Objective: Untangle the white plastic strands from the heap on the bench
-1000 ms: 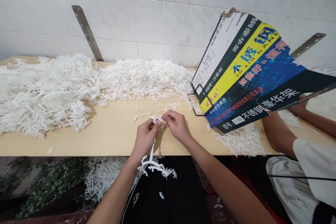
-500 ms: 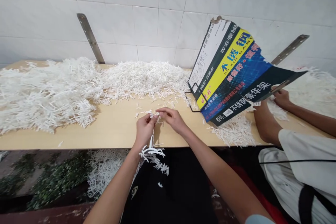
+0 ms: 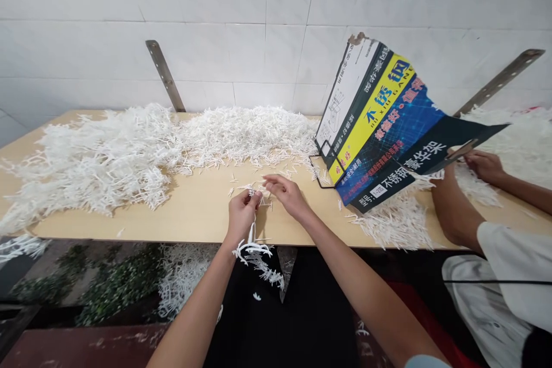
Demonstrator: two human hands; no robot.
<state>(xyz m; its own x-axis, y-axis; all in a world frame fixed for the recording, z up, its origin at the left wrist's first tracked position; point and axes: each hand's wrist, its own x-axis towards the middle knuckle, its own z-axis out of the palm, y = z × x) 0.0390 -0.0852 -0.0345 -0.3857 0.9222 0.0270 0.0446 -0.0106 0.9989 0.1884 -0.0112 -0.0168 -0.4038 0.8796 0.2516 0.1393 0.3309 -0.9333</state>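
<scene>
Fingers of both hands meet over the pale wooden worktop point(image 3: 194, 215) — pinched on small white plastic pieces.

Left hand point(image 3: 241, 215) has its fingers closed around a white branched plastic sprig point(image 3: 254, 250), whose feathery end hangs down past the worktop's front edge; the fingertips also nip a small white piece at the top. Right hand point(image 3: 287, 195) lies just beside it, fingers loosely curled with the tips touching the same small piece. Loose white plastic slivers point(image 3: 254, 187) are scattered just behind the hands, and a long heap of white plastic pieces point(image 3: 142, 149) runs along the tiled wall. To the right a printed cardboard box point(image 3: 382, 126) stands tilted on a wire stand — beyond it, another person's hand point(image 3: 485, 164) rests in more white pieces.
</scene>
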